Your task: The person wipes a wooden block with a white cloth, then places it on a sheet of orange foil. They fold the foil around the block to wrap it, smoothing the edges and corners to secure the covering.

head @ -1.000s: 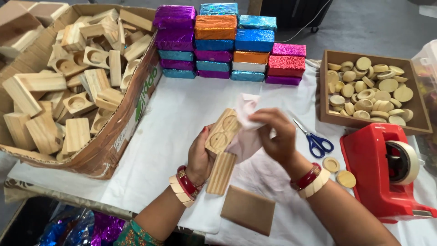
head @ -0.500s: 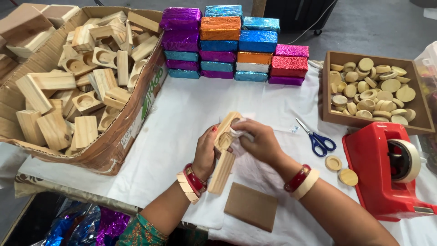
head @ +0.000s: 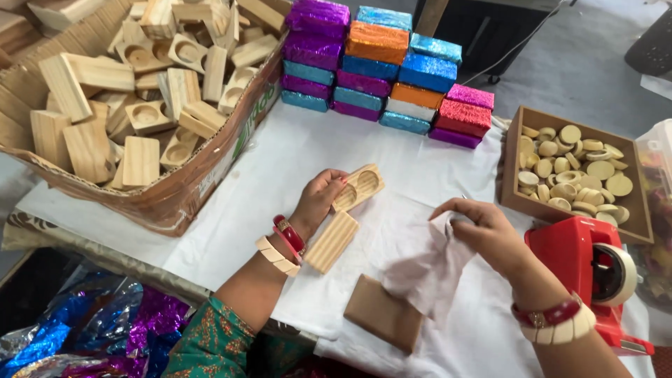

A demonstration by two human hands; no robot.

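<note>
Gripping a wooden block (head: 357,187) with two round hollows, the left hand (head: 318,203) is closing its fingers around the block's near end and holding it above the white table cover (head: 280,168). Just below that block, a ribbed wooden block (head: 332,241) is lying flat. Right of the ribbed block, the right hand (head: 483,231) is pinching a pale cloth (head: 430,273), which is draping toward a brown card (head: 381,313). Further right, a red tape dispenser (head: 588,269) is standing.
</note>
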